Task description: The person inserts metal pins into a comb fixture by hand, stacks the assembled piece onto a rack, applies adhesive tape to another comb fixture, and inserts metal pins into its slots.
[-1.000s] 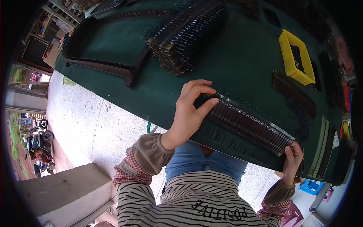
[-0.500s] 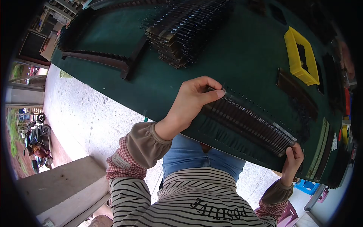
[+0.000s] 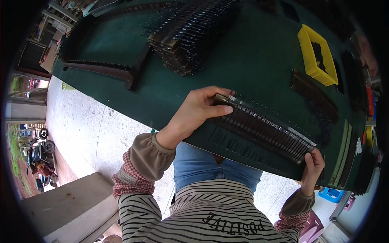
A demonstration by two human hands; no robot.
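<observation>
The long dark strip point(image 3: 265, 128) is at the near side of the green table point(image 3: 259, 65), slanting from the middle down to the right. I can't tell if it lies flat or is lifted a bit. The left hand point(image 3: 191, 111) has its thumb on top of the left end and its fingers curled round behind, so it is pinched. The right hand point(image 3: 313, 167) is nearly closed, with its thumb and finger pinching the right end.

The strip looks stiff along its length and not very heavy. Its shiny parts may be slippery, and its thin slats might bend or break, so the two solid ends seem the best places to hold.

Little pins point(image 3: 272, 108) stick up along the strip's far side and could poke fingers. A dark board point(image 3: 313, 95) sits near, to the far right. The yellow box point(image 3: 306, 54) is farther off, and a big spiky pile point(image 3: 178, 48) stands far left, well apart from the strip.
</observation>
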